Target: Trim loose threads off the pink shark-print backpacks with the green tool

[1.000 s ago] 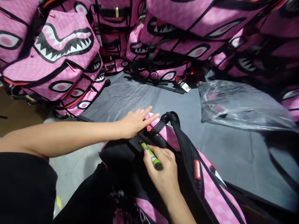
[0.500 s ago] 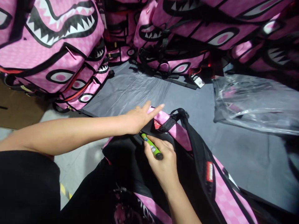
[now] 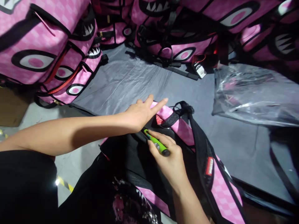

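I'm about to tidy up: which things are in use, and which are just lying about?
In use:
green pen-like tool, in the right hand
black-and-pink bag, left hand on it

Lying about:
clear plastic bag
stacked pink bags
white tag

Backpack before stacked bags, plastic bag right, on table.

We are looking across a grey table, its covering creasing toward the far left. At lower left we are seeing pale floor and yellow-and-black tape, with brown cardboard showing above. Shadow is darkening the upper right.
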Demonstrator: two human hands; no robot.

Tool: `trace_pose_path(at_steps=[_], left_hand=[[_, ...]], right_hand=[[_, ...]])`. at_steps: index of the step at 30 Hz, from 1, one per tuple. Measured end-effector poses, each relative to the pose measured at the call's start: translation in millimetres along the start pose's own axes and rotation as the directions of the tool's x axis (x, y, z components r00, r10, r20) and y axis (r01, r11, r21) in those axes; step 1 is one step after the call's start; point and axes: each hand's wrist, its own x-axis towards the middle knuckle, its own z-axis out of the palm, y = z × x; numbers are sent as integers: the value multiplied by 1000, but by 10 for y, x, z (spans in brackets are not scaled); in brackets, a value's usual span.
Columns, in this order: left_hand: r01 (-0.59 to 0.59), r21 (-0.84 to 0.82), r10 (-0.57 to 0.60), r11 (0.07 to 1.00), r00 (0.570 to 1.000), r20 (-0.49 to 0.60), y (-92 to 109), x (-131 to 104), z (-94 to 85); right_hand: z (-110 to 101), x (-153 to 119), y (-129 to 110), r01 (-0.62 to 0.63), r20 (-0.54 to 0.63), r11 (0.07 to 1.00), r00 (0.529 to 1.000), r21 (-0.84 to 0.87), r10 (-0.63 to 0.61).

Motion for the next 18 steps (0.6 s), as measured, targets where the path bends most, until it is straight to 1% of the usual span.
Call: trace_pose_path(at_steps=[5,8,12,15,18], left_hand=[[30,-27,-29,999,998,59,24,3,-42],[26,-33,-24,999,998,52,13,3,-41],[7,-26,-6,1000,999,34,-6,8,-33],[5,-24,-4,1000,998,56,-9,12,-42],[3,-25,-2,1000,999,54,-7,15,-50]], right_hand=[[-27,4,-31,-36,43,999,998,29,34],[1,7,-44,-51,-11,999,999,13,52],[26,22,-57,-58,8,998,998,-6,58],[35,28,-64,-55,-48,998,997,-27,54],[47,23,-65,-52,-20,998,998,-32,51]])
